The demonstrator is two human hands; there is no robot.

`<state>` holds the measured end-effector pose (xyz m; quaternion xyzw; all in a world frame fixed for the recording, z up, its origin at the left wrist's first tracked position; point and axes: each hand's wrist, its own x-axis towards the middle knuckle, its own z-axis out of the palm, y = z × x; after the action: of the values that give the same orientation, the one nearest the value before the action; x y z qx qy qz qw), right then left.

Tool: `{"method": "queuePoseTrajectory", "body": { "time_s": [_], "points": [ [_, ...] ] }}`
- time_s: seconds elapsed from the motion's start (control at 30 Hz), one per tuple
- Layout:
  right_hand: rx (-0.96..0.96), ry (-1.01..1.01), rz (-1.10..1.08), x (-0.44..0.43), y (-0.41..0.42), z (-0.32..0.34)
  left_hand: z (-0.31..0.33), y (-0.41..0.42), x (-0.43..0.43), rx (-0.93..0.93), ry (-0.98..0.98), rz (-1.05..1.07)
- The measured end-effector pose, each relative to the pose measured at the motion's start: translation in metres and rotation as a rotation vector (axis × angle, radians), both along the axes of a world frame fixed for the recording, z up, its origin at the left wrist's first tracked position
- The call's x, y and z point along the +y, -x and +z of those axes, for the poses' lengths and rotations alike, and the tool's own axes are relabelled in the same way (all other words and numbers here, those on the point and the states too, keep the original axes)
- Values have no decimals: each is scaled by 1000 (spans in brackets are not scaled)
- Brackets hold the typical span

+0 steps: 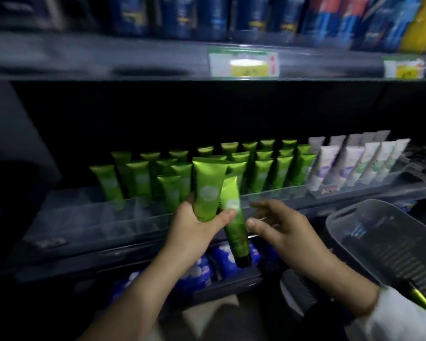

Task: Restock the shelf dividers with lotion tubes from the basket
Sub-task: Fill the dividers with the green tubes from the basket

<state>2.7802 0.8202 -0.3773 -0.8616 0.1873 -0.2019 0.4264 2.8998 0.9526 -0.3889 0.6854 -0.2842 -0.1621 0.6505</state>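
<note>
While the left hand (198, 228) grips two tubes (208, 188) and the right hand (284, 233) hovers beside, spread and empty, the barely pinched lower tube (237, 233) may slip free.

The left hand (194, 230) grips two glossy green plastic lotion tubes (208, 190) by their lower parts, in front of the shelf. One tube stands upright, and the other hangs lower, with its dark cap (242, 260) pointing down. The right hand (288, 232) is just beside them with relaxed, spread fingers and holds nothing. Behind them, rows of green tubes (263, 173) stand in clear plastic shelf dividers (108, 217), with white tubes (349, 163) to their right. A dark grey plastic basket (342, 225) is at the right edge.
</note>
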Motion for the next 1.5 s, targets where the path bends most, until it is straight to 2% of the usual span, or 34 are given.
{"method": "queuePoseTrajectory", "body": {
  "time_s": [0.13, 0.27, 0.53, 0.7, 0.87, 0.97, 1.07, 1.33, 1.5],
  "points": [
    [-33, -13, 145, 25, -41, 19, -7, -30, 42, -12, -48, -44],
    [-4, 132, 261, 58, -80, 35, 2, -51, 72, -29, -46, -123],
    [51, 311, 441, 75, -148, 75, 15, -93, 99, -36, 22, -23],
    [-35, 330, 379, 71, -178, 90, 13, -111, 99, 104, 231, 246],
    [-58, 278, 269, 63, -204, 81, 10, -124, 103, 194, 328, 403],
    [-24, 276, 212, 60, -218, 67, 7, -127, 102, 219, 325, 420],
    [60, 388, 200, 62, -227, 59, 6, -128, 100, 246, 325, 405],
    [203, 481, 214, 64, -237, 41, -1, -133, 91, 240, 325, 286],
    [302, 732, 216, 66, -235, 39, -5, -134, 90, 204, 275, 245]
  ]
}}
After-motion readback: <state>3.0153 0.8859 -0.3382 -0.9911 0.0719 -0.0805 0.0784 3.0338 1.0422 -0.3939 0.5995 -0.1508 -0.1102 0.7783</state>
